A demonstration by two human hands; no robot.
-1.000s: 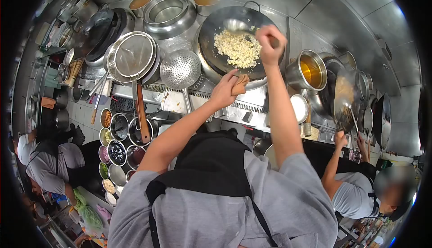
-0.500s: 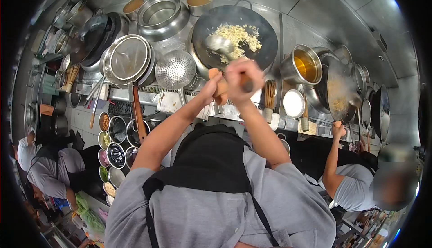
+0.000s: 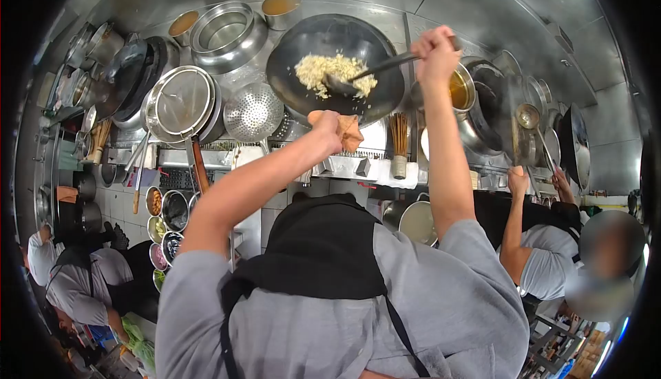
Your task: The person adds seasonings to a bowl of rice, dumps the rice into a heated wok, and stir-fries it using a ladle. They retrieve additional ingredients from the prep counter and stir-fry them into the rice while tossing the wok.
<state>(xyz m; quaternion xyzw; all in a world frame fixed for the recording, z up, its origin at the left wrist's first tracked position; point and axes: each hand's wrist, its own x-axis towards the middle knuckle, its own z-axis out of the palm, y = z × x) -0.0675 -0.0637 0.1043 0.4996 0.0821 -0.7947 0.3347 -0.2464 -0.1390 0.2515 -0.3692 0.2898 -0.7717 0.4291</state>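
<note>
- We note a stainless steel wall (image 3: 482, 7) across the top of the frame, panel seams visible.
- Bright light glare at upper right.
- Tiled floor (image 3: 124, 186) at left.
- Steel cooking range (image 3: 227, 152) spans centre.

We see a black wok (image 3: 323, 41), pale yellow fried rice (image 3: 323, 72), an orange-brown cloth (image 3: 346, 130) in our left hand (image 3: 329, 130), a perforated silver strainer (image 3: 254, 112), our grey shirt (image 3: 441, 303), our black apron (image 3: 323, 248).

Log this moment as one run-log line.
left hand: grips wok edge through folded cloth | right hand: holds ladle, bowl in rice | co-worker's hand: at next wok
</note>
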